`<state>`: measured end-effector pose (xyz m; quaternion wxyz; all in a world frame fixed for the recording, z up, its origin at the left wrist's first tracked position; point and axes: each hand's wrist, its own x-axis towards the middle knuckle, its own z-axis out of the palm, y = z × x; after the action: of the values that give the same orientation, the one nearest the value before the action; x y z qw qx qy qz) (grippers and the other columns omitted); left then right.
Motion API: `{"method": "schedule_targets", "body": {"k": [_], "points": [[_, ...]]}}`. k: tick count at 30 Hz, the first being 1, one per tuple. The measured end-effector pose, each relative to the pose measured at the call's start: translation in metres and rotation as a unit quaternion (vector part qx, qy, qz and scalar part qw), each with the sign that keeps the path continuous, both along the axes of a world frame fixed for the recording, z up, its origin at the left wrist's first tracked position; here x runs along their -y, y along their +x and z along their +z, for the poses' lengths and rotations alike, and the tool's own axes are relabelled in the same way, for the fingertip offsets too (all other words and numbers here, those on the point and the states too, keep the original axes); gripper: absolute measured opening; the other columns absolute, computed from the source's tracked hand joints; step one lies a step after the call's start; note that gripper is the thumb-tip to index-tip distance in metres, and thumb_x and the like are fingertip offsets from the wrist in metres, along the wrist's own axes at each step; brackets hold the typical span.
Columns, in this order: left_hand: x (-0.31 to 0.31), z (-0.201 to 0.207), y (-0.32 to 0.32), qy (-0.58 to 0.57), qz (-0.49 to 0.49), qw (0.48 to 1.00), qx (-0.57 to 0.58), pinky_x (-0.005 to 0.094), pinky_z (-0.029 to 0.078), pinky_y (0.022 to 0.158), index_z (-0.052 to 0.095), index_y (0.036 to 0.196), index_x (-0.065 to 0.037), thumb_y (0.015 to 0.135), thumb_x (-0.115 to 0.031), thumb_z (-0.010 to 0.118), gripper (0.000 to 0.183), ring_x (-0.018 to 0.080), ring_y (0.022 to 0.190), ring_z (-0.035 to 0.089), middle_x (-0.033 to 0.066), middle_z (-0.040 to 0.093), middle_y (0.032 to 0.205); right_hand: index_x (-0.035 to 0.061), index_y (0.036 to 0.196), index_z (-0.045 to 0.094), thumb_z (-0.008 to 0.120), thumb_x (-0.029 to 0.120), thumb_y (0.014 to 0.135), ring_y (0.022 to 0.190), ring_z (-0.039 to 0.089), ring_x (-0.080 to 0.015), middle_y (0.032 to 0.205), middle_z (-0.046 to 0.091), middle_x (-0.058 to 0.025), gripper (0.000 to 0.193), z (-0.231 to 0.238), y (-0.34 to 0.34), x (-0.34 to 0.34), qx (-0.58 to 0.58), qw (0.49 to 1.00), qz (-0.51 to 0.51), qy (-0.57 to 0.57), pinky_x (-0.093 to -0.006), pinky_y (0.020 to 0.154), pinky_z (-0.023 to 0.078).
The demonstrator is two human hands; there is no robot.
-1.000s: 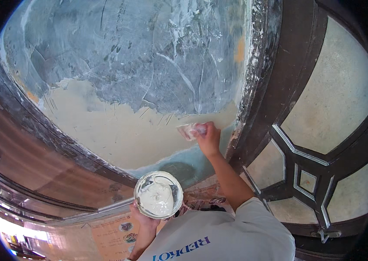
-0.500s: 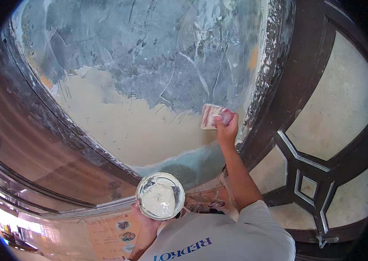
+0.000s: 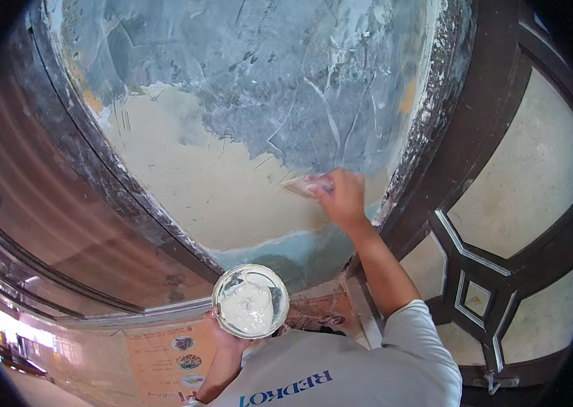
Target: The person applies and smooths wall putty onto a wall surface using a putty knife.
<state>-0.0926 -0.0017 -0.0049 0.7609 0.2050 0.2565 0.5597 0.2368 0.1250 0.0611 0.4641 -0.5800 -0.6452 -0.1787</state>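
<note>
A putty knife with a broad, smeared blade is gripped in my right hand, its edge against or very near the wall. Around it the wall carries a smooth cream coat of filler, with bare, patchy blue-grey wall above. Low and centre, my left hand supports a round tub by its left side. Thick, shiny off-white putty fills much of it. Most of the left hand's fingers are hidden beneath the tub.
Paint-flecked dark frames border the wall at left and right. A dark door with pale panels stands on the right. Brown glossy panelling runs along the left. Below hangs an orange printed sheet with food pictures.
My right hand has moved slightly left with the putty knife, whose blade has turned from face-on to nearly edge-on. The left hand keeps the tub in almost the same place.
</note>
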Motion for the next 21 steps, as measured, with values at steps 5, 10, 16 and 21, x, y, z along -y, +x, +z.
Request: {"method": "schedule_targets", "body": {"k": [5, 10, 16, 21], "points": [[0.003, 0.003, 0.002, -0.001, 0.013, 1.0, 0.006, 0.0449, 0.045, 0.098, 0.046, 0.134, -0.004, 0.082, -0.051, 0.041, 0.071, 0.034, 0.117, 0.053, 0.017, 0.053, 0.131, 0.0078, 0.09, 0.056, 0.073, 0.037, 0.076, 0.084, 0.059, -0.0298, 0.084, 0.064, -0.0094, 0.036, 0.013, -0.006, -0.004, -0.168, 0.985, 0.006, 0.02, -0.0424, 0.076, 0.037], [0.009, 0.007, 0.004, -0.04, 0.045, 0.998, -0.009, 0.0437, 0.046, 0.095, 0.047, 0.132, -0.003, 0.078, -0.051, 0.044, 0.071, 0.0329, 0.114, 0.055, 0.0168, 0.054, 0.129, 0.0069, 0.09, 0.056, 0.074, 0.039, 0.076, 0.08, 0.057, -0.0314, 0.085, 0.062, -0.0112, 0.039, 0.031, -0.001, -0.012, -0.035, 0.999, -0.023, -0.002, -0.0434, 0.073, 0.038], [0.011, -0.003, 0.011, -0.026, 0.041, 0.999, 0.019, 0.0454, 0.047, 0.095, 0.047, 0.132, -0.003, 0.077, -0.051, 0.047, 0.073, 0.034, 0.114, 0.055, 0.0174, 0.054, 0.129, 0.0101, 0.087, 0.058, 0.072, 0.043, 0.076, 0.078, 0.059, -0.0281, 0.082, 0.062, -0.0072, 0.037, 0.051, -0.032, -0.009, 0.185, 0.978, 0.092, -0.004, -0.0403, 0.071, 0.038], [0.013, -0.007, 0.019, -0.021, 0.05, 0.998, 0.033, 0.0454, 0.047, 0.096, 0.046, 0.132, -0.003, 0.075, -0.051, 0.051, 0.075, 0.0341, 0.114, 0.055, 0.0182, 0.054, 0.129, 0.0126, 0.085, 0.057, 0.072, 0.042, 0.074, 0.076, 0.059, -0.0237, 0.08, 0.06, -0.0041, 0.035, 0.093, -0.019, -0.015, 0.044, 0.997, 0.003, 0.063, -0.0387, 0.068, 0.038]]}}
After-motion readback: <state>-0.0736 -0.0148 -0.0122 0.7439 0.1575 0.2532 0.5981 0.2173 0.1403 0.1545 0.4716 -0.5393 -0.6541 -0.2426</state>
